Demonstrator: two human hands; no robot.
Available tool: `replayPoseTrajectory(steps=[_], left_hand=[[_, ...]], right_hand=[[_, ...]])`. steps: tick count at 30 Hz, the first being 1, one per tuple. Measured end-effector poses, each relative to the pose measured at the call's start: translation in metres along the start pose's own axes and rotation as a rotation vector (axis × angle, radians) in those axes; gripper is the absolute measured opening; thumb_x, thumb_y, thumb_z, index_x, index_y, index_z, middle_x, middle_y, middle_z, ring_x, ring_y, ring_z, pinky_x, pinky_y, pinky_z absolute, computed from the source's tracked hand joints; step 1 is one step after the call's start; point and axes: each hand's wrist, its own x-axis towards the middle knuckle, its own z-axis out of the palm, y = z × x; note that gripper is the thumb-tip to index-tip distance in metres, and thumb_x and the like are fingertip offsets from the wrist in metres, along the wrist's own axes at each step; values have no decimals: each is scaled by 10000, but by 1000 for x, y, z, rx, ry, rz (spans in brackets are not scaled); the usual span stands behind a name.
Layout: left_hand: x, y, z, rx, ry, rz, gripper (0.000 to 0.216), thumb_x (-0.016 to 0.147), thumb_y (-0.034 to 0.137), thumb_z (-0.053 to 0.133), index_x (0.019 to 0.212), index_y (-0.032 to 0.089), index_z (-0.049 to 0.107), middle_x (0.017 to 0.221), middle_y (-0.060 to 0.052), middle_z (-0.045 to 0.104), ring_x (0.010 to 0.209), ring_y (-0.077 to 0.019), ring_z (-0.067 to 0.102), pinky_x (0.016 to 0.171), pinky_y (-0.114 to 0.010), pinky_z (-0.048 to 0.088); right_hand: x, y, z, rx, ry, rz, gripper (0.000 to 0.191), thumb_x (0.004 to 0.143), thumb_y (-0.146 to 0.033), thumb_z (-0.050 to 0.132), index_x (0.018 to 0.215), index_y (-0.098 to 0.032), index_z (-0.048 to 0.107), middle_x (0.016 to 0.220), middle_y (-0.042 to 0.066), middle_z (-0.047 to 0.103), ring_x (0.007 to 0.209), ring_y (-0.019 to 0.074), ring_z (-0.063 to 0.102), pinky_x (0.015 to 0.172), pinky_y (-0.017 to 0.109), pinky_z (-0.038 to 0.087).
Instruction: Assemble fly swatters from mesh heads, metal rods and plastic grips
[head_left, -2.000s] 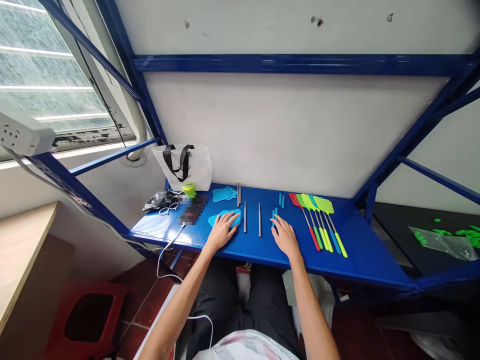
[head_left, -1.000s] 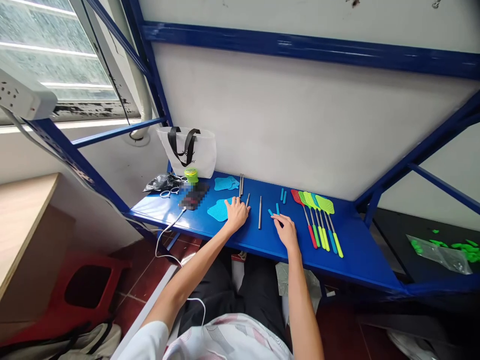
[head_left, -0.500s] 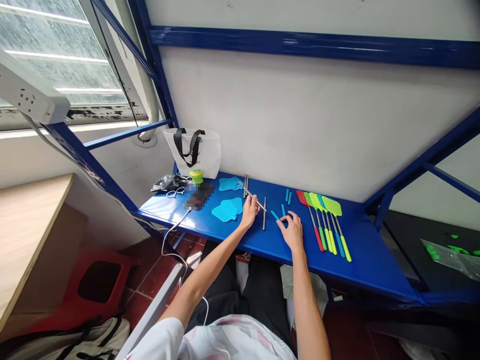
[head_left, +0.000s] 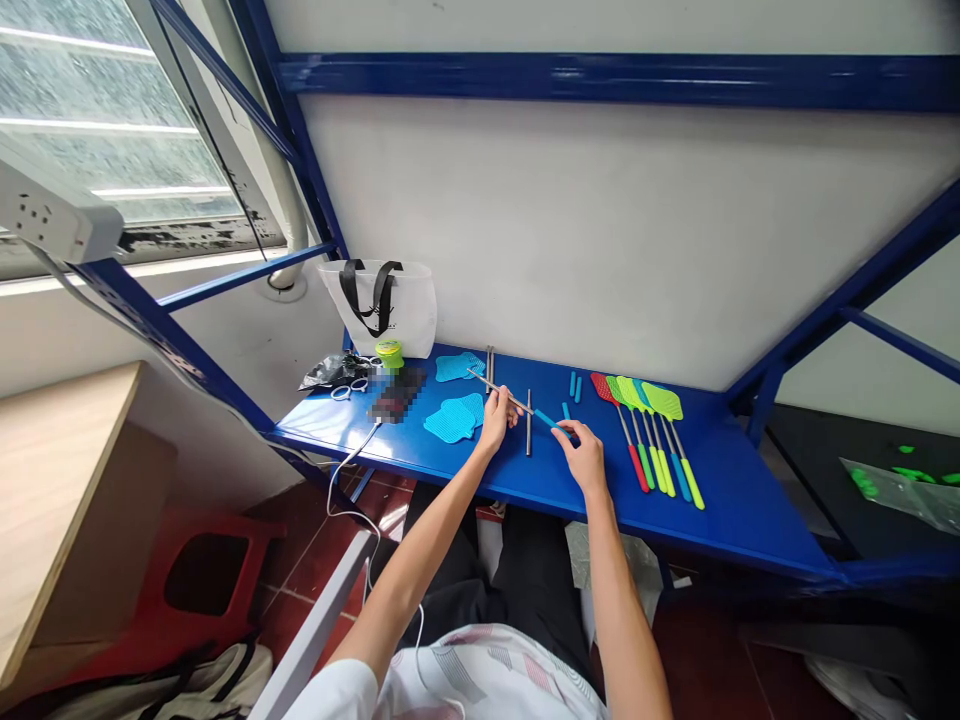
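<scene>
My left hand (head_left: 498, 416) is closed around a thin metal rod (head_left: 484, 379) held at a slant above the blue table (head_left: 510, 478). Between the fingers of my right hand (head_left: 582, 452) is a blue handle sleeve (head_left: 550, 421), its far end touching or very near the rod's lower right end. Another metal rod (head_left: 529, 425) lies between my hands, and more metal rods (head_left: 490, 370) lie farther back. Loose blue handles (head_left: 575, 387) rest beyond my right hand. Blue fly swatter heads (head_left: 452, 420) lie in two groups left of my left hand.
Several fly swatters (head_left: 651, 440) lie in a row on the right. At the left are a white bag (head_left: 409, 310), a green tub (head_left: 389, 354), scissors (head_left: 349, 388), a black plastic bag (head_left: 330, 371) and a blurred dark device (head_left: 397, 398) with a white cable. Blue frame bars surround the table.
My right hand has brought the blue handle left, up to the end of the metal rod. My left hand still holds the rod. The camera view has shifted slightly.
</scene>
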Motion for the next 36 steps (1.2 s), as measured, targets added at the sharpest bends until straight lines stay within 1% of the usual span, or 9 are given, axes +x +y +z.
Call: replayPoseTrajectory(steps=[2, 4, 10, 17, 23, 28, 30, 33, 36], left_hand=[[0, 0, 0, 11, -35, -1, 651, 959, 894, 619, 1001, 252, 521, 742, -9, 716, 509, -134, 572, 490, -250, 418], [1, 0, 0, 11, -41, -4, 660, 945, 901, 628, 1005, 252, 520, 755, -14, 736, 512, -134, 583, 491, -251, 422], [2, 0, 0, 35, -57, -9, 665, 935, 898, 635, 998, 247, 519, 754, -23, 750, 507, -131, 585, 494, -253, 438], [-2, 6, 1, 66, -114, 5, 650, 930, 858, 681, 1007, 227, 550, 870, -76, 809, 523, -122, 592, 516, -262, 448], [-1, 7, 1, 54, -118, 2, 659, 910, 862, 694, 947, 216, 568, 846, -82, 797, 524, -118, 585, 518, -262, 447], [-1, 7, 1, 79, -102, 3, 659, 897, 861, 716, 904, 217, 571, 770, -48, 750, 515, -117, 572, 518, -257, 441], [-3, 6, 2, 109, -135, 17, 652, 911, 852, 711, 895, 212, 590, 762, -45, 739, 521, -117, 567, 519, -256, 429], [-6, 6, 4, 192, -252, 30, 661, 930, 852, 691, 912, 192, 652, 785, -56, 740, 549, -128, 578, 524, -261, 412], [-9, 8, 6, 277, -300, 10, 728, 944, 900, 609, 945, 180, 711, 667, -26, 673, 543, -157, 567, 540, -282, 413]], right_hand=[[0, -1, -1, 20, -15, -1, 551, 1050, -769, 585, 1093, -264, 801, 1101, 127, 829, 980, 313, 769, 854, 431, 627], [1, -2, -1, 24, -16, -5, 562, 1049, -774, 583, 1092, -258, 803, 1096, 131, 831, 963, 313, 770, 836, 429, 632], [2, -6, -4, -49, 10, -46, 571, 1073, -756, 539, 1075, -252, 805, 1100, 153, 816, 1001, 333, 752, 856, 451, 620], [1, -6, -7, -52, 75, -44, 542, 1078, -731, 549, 1086, -247, 793, 1078, 143, 799, 955, 311, 737, 801, 414, 603], [1, -5, -7, -21, 91, -35, 537, 1067, -732, 582, 1095, -249, 815, 1078, 135, 811, 934, 306, 743, 796, 407, 600], [0, -7, -8, -29, 47, -26, 559, 1081, -734, 545, 1100, -258, 839, 1094, 143, 823, 983, 322, 762, 845, 420, 615], [1, -8, -8, -32, 24, -26, 575, 1082, -740, 527, 1087, -261, 845, 1082, 144, 830, 979, 328, 769, 852, 429, 618], [0, -9, -5, -2, -33, -24, 570, 1075, -736, 538, 1069, -259, 850, 1044, 135, 845, 910, 321, 782, 835, 433, 621], [-1, -16, 2, 50, -73, 0, 535, 1065, -723, 572, 1052, -264, 846, 985, 111, 852, 827, 303, 789, 791, 414, 620]])
